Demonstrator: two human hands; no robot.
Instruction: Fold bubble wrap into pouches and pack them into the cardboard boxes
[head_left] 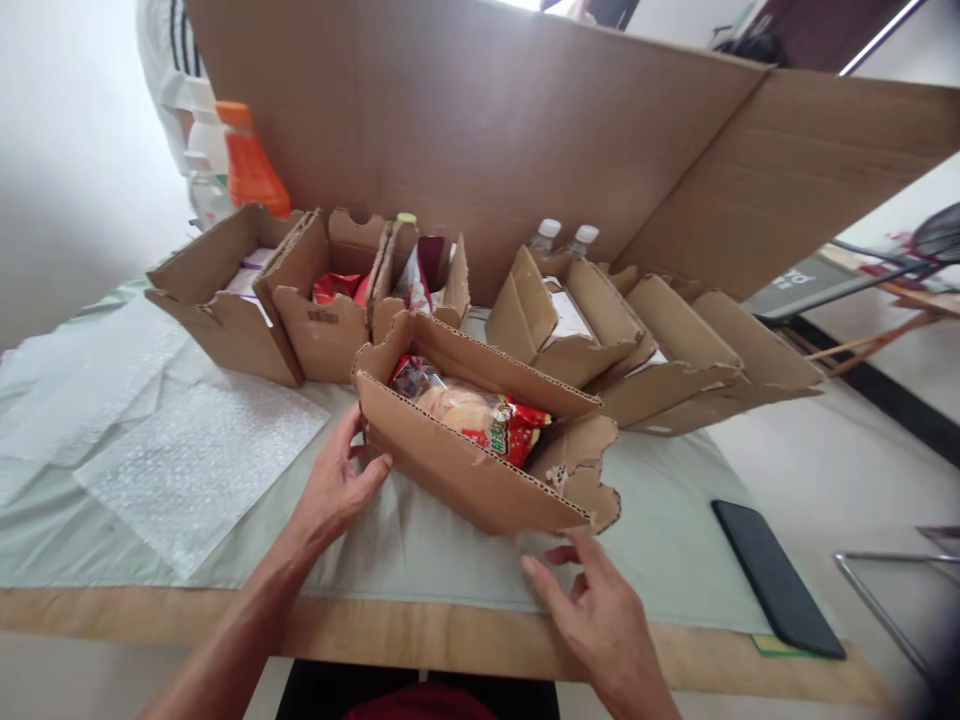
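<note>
A long open cardboard box [457, 455] sits at an angle on the cloth in front of me. In it lies a clear-and-red snack packet [480, 412] with pale round pieces showing through. At the box's left end is my left hand [337, 490], its fingers against the corner and the thumb spread away along the front side. My right hand [589, 600] hovers by the near right corner, fingers parted and holding nothing; whether a fingertip touches the cardboard I cannot tell.
Several cardboard bins [330, 335] with packets stand behind, before a tall cardboard panel [480, 130]. An orange-capped bottle [251, 165] is at back left. Bubble wrap [202, 460] lies left; a dark phone-like slab [776, 575] lies right, near the wooden table edge [420, 630].
</note>
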